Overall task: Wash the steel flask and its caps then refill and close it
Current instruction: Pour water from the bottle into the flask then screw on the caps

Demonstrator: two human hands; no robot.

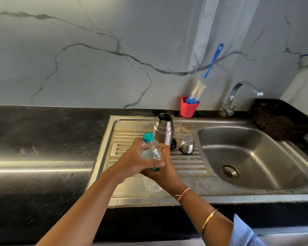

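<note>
Together, left hand (pixel 132 162) and right hand (pixel 164 174) hold a bottle (pixel 150 150), label (pixel 154 169) unreadable.

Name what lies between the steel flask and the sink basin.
Head view: the black inner cap, then the domed steel cap, both on the drainboard.

Shiny steel flask (pixel 164 129), clear plastic bottle (pixel 151 151), dull stained steel sink (pixel 252 157), glossy black stone counter (pixel 43 148)

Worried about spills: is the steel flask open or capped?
Open. The steel flask stands upright with a bare mouth; its steel cap sits beside it.
</note>
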